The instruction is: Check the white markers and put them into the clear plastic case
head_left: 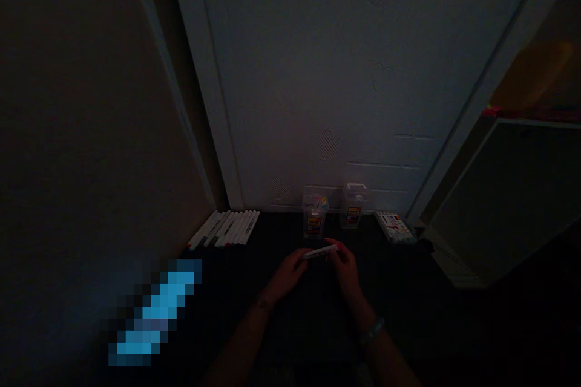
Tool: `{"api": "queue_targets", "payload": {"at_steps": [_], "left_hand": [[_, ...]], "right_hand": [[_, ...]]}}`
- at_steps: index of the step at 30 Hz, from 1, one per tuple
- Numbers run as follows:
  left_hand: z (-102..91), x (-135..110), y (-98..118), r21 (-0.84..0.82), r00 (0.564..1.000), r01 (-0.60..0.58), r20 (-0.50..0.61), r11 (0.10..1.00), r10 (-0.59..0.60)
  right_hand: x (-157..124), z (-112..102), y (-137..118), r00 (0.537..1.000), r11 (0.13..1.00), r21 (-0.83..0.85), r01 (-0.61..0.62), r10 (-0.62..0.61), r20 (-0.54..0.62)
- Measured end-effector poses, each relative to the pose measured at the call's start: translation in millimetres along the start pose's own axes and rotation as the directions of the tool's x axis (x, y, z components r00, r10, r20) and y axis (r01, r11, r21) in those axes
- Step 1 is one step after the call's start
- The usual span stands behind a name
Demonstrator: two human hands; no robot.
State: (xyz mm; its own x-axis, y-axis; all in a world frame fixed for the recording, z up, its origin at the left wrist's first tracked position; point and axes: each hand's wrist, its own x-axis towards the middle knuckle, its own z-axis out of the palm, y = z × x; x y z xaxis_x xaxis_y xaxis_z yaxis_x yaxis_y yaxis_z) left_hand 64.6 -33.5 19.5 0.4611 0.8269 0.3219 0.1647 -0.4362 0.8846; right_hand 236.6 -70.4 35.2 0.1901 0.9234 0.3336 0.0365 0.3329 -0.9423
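The scene is very dark. My left hand (287, 275) and my right hand (345, 269) meet over a dark floor, and together they hold a white marker (320, 251) lying crosswise. Each hand pinches one end of it. A bracelet or watch shows on my right wrist (373, 331). Just beyond the marker stand two clear plastic marker boxes (315, 216) (354, 205), upright against a white door (345, 72).
A row of white markers (226, 228) lies on the floor at the left by the door frame. A smaller row of markers (394, 227) lies at the right. A wall (82, 133) rises on the left and a dark panel (512, 199) leans at the right.
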Motion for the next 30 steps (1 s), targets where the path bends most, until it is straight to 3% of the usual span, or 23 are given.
{"api": "queue_targets", "payload": {"at_steps": [3, 7, 11, 14, 20, 30], "left_hand": [[-1.4, 0.6, -8.2, 0.005, 1.000, -0.027, 0.004, 1.000, 0.027], [-2.4, 0.5, -13.3, 0.020, 0.997, -0.062, 0.056, 0.998, 0.061], [-2.0, -1.0, -13.7, 0.051, 0.994, -0.050, 0.096, 0.997, 0.045], [-0.4, -2.5, -17.4, 0.131, 0.998, -0.001, 0.066, 0.991, -0.007], [2.2, -2.5, -21.9, 0.207, 1.000, -0.018, -0.002, 0.978, 0.018], [1.8, -2.0, -15.8, 0.188, 1.000, -0.025, -0.008, 0.982, 0.027]], "right_hand": [[-3.6, 6.2, 4.8, 0.985, 0.986, -0.133, 0.100, -0.079, 0.153], [-6.7, 16.9, 14.6, 0.913, 0.920, -0.268, 0.288, -0.179, 0.368], [-8.1, 18.9, 25.4, 0.925, 0.889, -0.337, 0.309, -0.198, 0.325], [-10.3, 16.8, 31.1, 0.933, 0.831, -0.453, 0.323, -0.201, 0.297], [-11.9, 19.4, 27.6, 0.887, 0.703, -0.550, 0.451, -0.285, 0.363], [-11.4, 20.6, 16.6, 0.880, 0.715, -0.537, 0.449, -0.250, 0.403]]}}
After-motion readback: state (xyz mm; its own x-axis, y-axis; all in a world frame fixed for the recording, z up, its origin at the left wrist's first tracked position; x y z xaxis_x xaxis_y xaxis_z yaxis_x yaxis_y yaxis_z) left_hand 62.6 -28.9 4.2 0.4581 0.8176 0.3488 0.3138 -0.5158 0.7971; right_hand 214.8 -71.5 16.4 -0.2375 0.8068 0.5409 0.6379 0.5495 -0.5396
